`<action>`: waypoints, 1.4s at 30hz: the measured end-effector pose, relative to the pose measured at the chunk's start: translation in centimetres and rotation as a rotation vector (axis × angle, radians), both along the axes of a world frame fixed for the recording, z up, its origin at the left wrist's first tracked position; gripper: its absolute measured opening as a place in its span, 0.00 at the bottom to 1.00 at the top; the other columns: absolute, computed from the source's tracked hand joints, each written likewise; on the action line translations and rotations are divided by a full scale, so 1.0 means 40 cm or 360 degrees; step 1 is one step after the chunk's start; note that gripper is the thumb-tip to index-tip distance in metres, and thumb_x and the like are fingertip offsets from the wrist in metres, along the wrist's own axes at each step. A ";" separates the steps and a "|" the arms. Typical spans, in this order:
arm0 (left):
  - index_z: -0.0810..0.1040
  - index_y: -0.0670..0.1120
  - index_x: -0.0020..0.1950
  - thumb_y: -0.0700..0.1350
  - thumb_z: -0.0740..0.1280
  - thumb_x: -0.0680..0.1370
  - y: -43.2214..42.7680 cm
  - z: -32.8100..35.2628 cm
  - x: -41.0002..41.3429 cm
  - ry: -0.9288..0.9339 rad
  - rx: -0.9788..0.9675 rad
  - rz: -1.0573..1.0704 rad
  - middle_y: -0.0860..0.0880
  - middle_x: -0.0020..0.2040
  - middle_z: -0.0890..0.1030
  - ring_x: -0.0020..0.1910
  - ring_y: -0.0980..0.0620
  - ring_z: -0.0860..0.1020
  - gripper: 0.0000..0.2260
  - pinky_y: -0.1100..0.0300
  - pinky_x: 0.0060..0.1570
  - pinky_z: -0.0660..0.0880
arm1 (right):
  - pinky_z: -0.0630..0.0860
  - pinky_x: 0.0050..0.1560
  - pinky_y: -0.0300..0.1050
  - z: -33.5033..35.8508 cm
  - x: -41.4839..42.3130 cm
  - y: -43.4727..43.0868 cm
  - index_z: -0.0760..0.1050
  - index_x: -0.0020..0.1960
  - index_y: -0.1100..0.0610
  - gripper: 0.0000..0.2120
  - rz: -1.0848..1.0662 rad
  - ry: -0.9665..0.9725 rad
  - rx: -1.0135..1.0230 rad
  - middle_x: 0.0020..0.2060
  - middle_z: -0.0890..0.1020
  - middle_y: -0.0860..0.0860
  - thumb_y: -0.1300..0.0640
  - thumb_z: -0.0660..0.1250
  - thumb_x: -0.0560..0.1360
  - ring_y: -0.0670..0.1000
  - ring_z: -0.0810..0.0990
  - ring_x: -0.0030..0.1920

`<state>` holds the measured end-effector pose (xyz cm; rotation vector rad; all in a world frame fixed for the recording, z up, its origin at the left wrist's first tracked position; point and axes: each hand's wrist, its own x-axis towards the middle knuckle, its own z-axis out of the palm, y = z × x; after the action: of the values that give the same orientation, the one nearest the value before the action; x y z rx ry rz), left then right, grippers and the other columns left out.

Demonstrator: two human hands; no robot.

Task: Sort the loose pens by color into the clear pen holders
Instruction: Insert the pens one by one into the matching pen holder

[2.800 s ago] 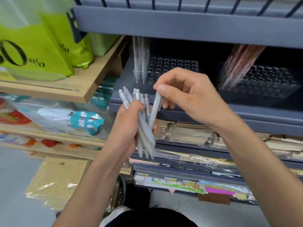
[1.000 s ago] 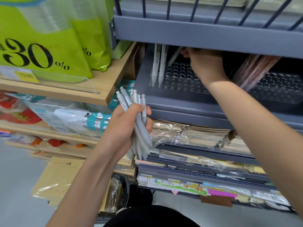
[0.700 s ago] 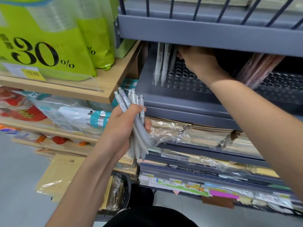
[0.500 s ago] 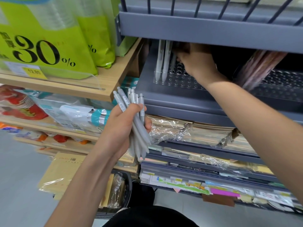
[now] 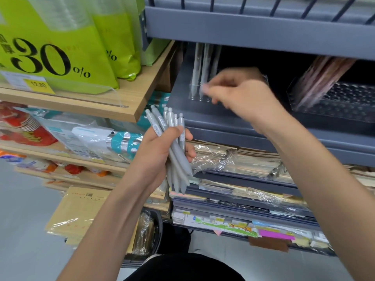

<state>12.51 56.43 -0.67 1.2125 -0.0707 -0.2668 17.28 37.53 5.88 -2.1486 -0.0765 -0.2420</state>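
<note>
Grey shelf (image 5: 253, 31), left hand (image 5: 158, 157) gripping matte pens (image 5: 177, 154)

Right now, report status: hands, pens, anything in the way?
Left hand grips grey pen bundle. Right hand at clear pen holder, blurred, grip unclear. Grey pens stand in it. Nothing blocks.

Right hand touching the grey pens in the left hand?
Apart. Head view: the right hand is up by the clear holder; grey shelf front shows between it and the grey pens in the left hand.
</note>
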 end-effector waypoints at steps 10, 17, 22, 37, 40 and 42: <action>0.75 0.40 0.58 0.37 0.61 0.83 -0.093 -0.010 0.004 -0.0149 0.0027 -0.0118 0.42 0.45 0.84 0.27 0.46 0.79 0.07 0.57 0.28 0.76 | 0.74 0.41 0.34 -0.012 -0.046 -0.035 0.84 0.40 0.55 0.09 0.0382 0.0422 -0.0038 0.33 0.84 0.48 0.49 0.76 0.70 0.39 0.78 0.34; 0.87 0.47 0.46 0.40 0.60 0.83 -0.132 -0.017 0.004 -0.0047 0.0101 -0.0101 0.43 0.50 0.87 0.38 0.40 0.85 0.15 0.53 0.37 0.82 | 0.72 0.29 0.37 -0.022 -0.053 -0.083 0.81 0.42 0.60 0.03 0.0307 0.0364 0.0349 0.32 0.81 0.51 0.63 0.70 0.75 0.44 0.75 0.29; 0.71 0.29 0.60 0.38 0.61 0.82 -0.134 -0.033 -0.005 0.0032 0.0126 -0.0035 0.45 0.37 0.82 0.25 0.49 0.74 0.12 0.59 0.26 0.74 | 0.77 0.29 0.40 -0.022 -0.037 -0.091 0.77 0.43 0.59 0.06 0.0055 0.0080 0.0888 0.31 0.80 0.53 0.66 0.66 0.78 0.48 0.77 0.27; 0.72 0.30 0.60 0.39 0.62 0.82 -0.096 -0.025 -0.017 -0.0021 0.0129 0.0185 0.51 0.33 0.82 0.24 0.52 0.71 0.13 0.63 0.23 0.69 | 0.79 0.37 0.39 0.008 0.053 -0.116 0.76 0.41 0.56 0.08 -0.0350 -0.0429 0.0811 0.30 0.82 0.46 0.65 0.67 0.77 0.44 0.82 0.31; 0.72 0.28 0.61 0.39 0.62 0.82 -0.089 -0.019 -0.023 -0.0005 0.0128 0.0174 0.52 0.31 0.81 0.25 0.52 0.72 0.14 0.62 0.24 0.70 | 0.82 0.45 0.45 -0.007 0.101 -0.104 0.77 0.46 0.60 0.03 -0.0481 -0.0474 0.0602 0.35 0.82 0.47 0.62 0.66 0.78 0.43 0.83 0.36; 0.70 0.28 0.64 0.39 0.62 0.82 -0.085 -0.014 -0.024 0.0014 0.0111 0.0195 0.50 0.35 0.83 0.25 0.52 0.72 0.15 0.61 0.25 0.71 | 0.80 0.54 0.53 -0.015 0.123 -0.094 0.79 0.50 0.63 0.08 -0.0476 -0.0455 0.0386 0.40 0.84 0.52 0.58 0.65 0.78 0.49 0.84 0.44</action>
<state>11.56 53.02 -1.24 1.2796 0.0208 -0.1683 22.21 33.77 5.26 -1.8659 0.1064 -0.6968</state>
